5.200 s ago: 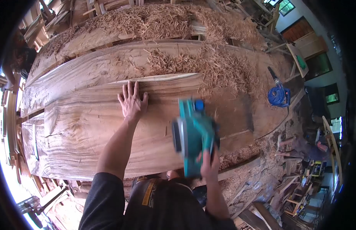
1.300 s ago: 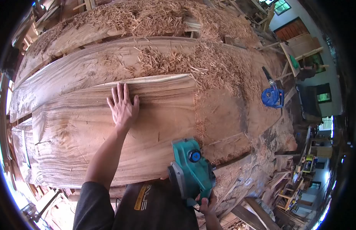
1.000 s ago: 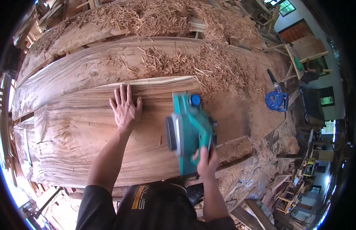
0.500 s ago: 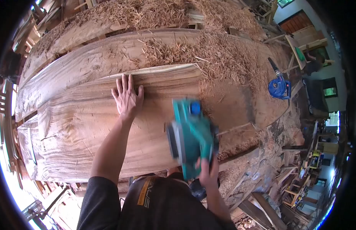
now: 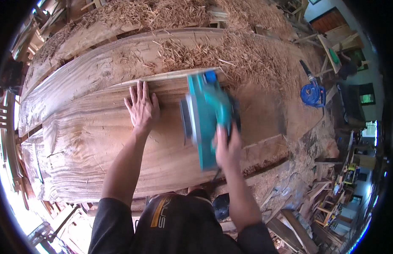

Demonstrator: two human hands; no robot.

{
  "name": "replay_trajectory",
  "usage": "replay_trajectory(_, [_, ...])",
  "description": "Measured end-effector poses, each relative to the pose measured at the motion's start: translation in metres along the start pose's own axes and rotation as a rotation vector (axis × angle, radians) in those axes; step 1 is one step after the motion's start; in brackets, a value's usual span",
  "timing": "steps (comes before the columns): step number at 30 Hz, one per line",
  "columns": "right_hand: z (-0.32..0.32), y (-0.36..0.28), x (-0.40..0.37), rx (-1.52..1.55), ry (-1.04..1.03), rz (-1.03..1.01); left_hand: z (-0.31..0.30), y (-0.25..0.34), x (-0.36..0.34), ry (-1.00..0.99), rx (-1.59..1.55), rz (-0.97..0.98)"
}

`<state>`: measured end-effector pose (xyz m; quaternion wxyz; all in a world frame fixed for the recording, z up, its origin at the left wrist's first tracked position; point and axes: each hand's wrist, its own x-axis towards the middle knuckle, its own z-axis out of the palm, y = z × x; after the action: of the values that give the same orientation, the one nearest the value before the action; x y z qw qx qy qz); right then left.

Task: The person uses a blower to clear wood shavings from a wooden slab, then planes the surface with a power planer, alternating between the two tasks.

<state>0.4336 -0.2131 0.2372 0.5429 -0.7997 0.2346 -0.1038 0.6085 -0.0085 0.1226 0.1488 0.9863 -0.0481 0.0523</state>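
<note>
A wide wooden slab (image 5: 94,139) with wavy grain lies in front of me. My left hand (image 5: 142,109) rests flat on it near its far edge, fingers spread. In my right hand (image 5: 227,146) is the rear handle of a teal electric planer (image 5: 205,120) with a blue knob at its far end. The planer sits over the slab to the right of my left hand, its front reaching the slab's far edge. Motion blurs the tool and the right hand, and its underside is hidden.
Wood shavings (image 5: 255,59) are heaped on the boards beyond and to the right. A blue blower (image 5: 312,94) lies at the right on the wood. Another long board (image 5: 90,67) lies behind the slab. Scrap timber (image 5: 296,228) is piled at the lower right.
My right hand has pushed the planer away from my body, toward the slab's far edge. My left hand stays in place on the wood.
</note>
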Motion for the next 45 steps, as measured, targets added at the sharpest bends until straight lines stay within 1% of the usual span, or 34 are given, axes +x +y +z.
replay_trajectory(1, [0.010,-0.006,0.037,-0.036,-0.003,-0.028,0.001,-0.001,0.001,0.000,0.009,0.013])
replay_trajectory(2, [0.014,-0.009,0.068,-0.020,-0.068,-0.027,0.000,-0.003,0.001,0.005,0.021,0.019])
replay_trajectory(3, [0.019,-0.016,0.084,0.013,-0.073,-0.065,0.001,-0.004,0.000,0.022,0.023,0.017])
replay_trajectory(4, [0.021,-0.020,0.089,0.043,-0.071,-0.098,-0.001,-0.003,-0.001,0.022,0.018,0.012])
replay_trajectory(7, [0.007,-0.012,0.054,0.042,-0.061,-0.088,0.000,-0.002,0.000,0.039,0.009,0.014])
replay_trajectory(10, [-0.023,0.013,-0.039,0.014,-0.062,-0.025,0.001,-0.003,0.001,0.018,0.016,0.025])
replay_trajectory(11, [-0.034,0.026,-0.079,0.074,-0.039,-0.046,0.002,-0.003,0.003,0.027,0.015,0.022])
replay_trajectory(12, [-0.050,0.042,-0.118,0.029,-0.062,-0.046,0.005,-0.004,0.001,0.035,0.015,0.016])
replay_trajectory(13, [-0.064,0.049,-0.162,0.002,-0.049,0.047,0.006,-0.005,0.001,0.050,0.012,0.004])
replay_trajectory(14, [-0.076,0.056,-0.199,0.060,-0.035,0.148,0.005,-0.003,0.003,0.048,0.003,-0.014])
replay_trajectory(15, [-0.090,0.075,-0.233,0.017,-0.068,0.140,0.005,-0.002,0.000,0.037,-0.003,-0.031])
replay_trajectory(17, [-0.102,0.073,-0.263,-0.039,-0.091,0.199,0.001,0.002,0.000,-0.023,0.003,-0.080])
replay_trajectory(20, [-0.090,0.068,-0.242,-0.027,-0.054,0.155,0.000,0.002,0.000,-0.028,-0.062,-0.102])
replay_trajectory(21, [-0.078,0.066,-0.227,-0.045,0.020,0.081,-0.003,0.003,0.000,-0.049,-0.052,-0.102])
replay_trajectory(22, [-0.068,0.058,-0.202,-0.030,-0.003,0.050,-0.003,0.003,0.000,-0.059,-0.037,-0.103])
replay_trajectory(24, [-0.049,0.041,-0.138,-0.010,-0.023,-0.002,-0.002,0.004,0.002,-0.073,-0.010,-0.103])
replay_trajectory(25, [-0.039,0.032,-0.104,-0.005,-0.019,-0.016,0.000,0.003,0.003,-0.045,-0.005,-0.095])
replay_trajectory(26, [-0.028,0.020,-0.068,0.002,-0.017,0.012,0.000,0.003,0.004,-0.016,0.010,-0.073])
replay_trajectory(28, [-0.009,0.012,0.005,-0.085,0.033,-0.044,0.002,0.002,0.002,0.026,0.040,-0.032])
replay_trajectory(29, [-0.002,0.001,0.038,-0.044,0.027,-0.080,0.004,0.001,0.002,0.045,0.043,-0.033])
replay_trajectory(30, [0.000,-0.013,0.066,-0.019,-0.014,-0.041,0.001,0.002,0.002,0.031,0.038,-0.038])
replay_trajectory(31, [0.001,-0.009,0.089,-0.005,-0.042,-0.107,0.003,0.001,0.003,0.034,0.038,-0.030])
replay_trajectory(32, [0.002,-0.015,0.100,0.000,-0.062,-0.102,0.004,-0.001,0.003,0.038,0.040,-0.020])
replay_trajectory(34, [0.002,-0.018,0.090,0.033,-0.049,-0.053,-0.001,0.001,0.000,0.026,0.034,-0.031])
replay_trajectory(35, [-0.003,-0.010,0.076,0.023,-0.038,-0.051,-0.004,0.004,0.001,0.024,0.024,-0.034])
replay_trajectory(37, [-0.019,0.007,0.023,-0.002,-0.024,-0.055,-0.001,0.002,0.002,0.013,0.028,-0.041])
replay_trajectory(38, [-0.029,0.009,-0.013,0.029,-0.022,0.049,0.000,0.001,0.002,0.007,0.033,-0.044])
replay_trajectory(39, [-0.041,0.024,-0.051,0.110,-0.023,0.014,0.000,0.001,0.003,-0.010,0.040,-0.040])
replay_trajectory(41, [-0.070,0.050,-0.134,0.030,-0.013,0.022,-0.001,0.001,0.001,-0.021,0.057,-0.025])
replay_trajectory(42, [-0.085,0.056,-0.175,0.011,-0.030,0.164,-0.001,0.002,0.002,-0.019,0.067,-0.017])
replay_trajectory(43, [-0.098,0.062,-0.212,-0.043,-0.014,0.192,0.000,0.002,0.002,-0.022,0.064,-0.018])
replay_trajectory(44, [-0.108,0.073,-0.239,-0.044,-0.034,0.143,-0.002,0.004,0.002,-0.047,0.058,-0.036])
replay_trajectory(45, [-0.109,0.067,-0.247,-0.045,-0.053,0.103,-0.003,0.005,0.000,-0.052,0.051,-0.044])
